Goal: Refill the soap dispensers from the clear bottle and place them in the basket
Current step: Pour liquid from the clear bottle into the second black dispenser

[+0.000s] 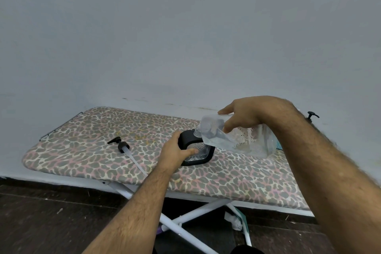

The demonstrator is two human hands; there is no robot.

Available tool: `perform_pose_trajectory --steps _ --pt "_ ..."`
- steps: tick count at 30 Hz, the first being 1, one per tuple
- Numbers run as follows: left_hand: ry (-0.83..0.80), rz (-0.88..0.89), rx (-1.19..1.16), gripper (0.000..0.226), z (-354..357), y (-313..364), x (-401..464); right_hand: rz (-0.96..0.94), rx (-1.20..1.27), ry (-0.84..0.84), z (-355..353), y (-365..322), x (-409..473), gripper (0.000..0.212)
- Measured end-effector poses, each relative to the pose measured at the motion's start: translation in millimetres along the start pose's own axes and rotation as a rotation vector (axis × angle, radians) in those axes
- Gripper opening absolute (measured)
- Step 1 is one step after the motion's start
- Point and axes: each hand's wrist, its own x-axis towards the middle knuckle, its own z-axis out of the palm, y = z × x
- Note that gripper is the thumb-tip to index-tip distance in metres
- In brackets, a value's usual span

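Note:
A black-framed clear soap dispenser [201, 153] stands on the leopard-print ironing board [88, 144], its pump taken off. My left hand [175, 150] grips its left side. My right hand [245, 113] holds the clear bottle [237, 138] tilted, its mouth down at the dispenser's open neck. The removed black pump [121, 145] with its long clear tube lies on the board to the left. A second black pump top [312, 114] peeks out behind my right forearm. The basket is mostly hidden; only a blue edge [279, 145] shows under my right arm.
The board stands against a pale wall, on white crossed legs [185, 218] over a dark floor. A wire rest [59, 126] sticks out at the board's left end. Something white and teal [237, 220] lies on the floor under the board.

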Motion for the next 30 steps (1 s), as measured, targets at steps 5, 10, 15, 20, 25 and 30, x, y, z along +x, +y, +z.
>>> perform_pose_trajectory --steps 5,10,15,20,25,30 --pt "0.003 -0.001 -0.001 0.055 -0.6 1.0 0.1 0.004 -0.028 -0.002 -2.2 -1.7 3.6 0.068" --pt "-0.004 -0.003 0.007 0.054 -0.4 2.8 -0.2 0.008 -0.03 -0.006 -4.8 -3.9 5.6 0.067" --pt "0.0 -0.005 0.007 0.055 -0.2 1.3 -0.2 0.008 -0.041 -0.007 -7.1 -5.9 6.8 0.067" --pt "0.0 -0.001 0.008 0.056 -0.2 0.7 0.3 0.008 -0.018 0.009 -2.2 0.0 9.1 0.068" --pt "-0.005 -0.003 0.005 0.055 -0.7 2.9 -1.4 -0.016 0.065 0.029 7.9 10.5 5.1 0.068" --pt "-0.008 -0.001 -0.004 0.055 -1.1 3.0 -2.4 -0.047 0.113 0.073 24.7 25.9 -1.9 0.068"
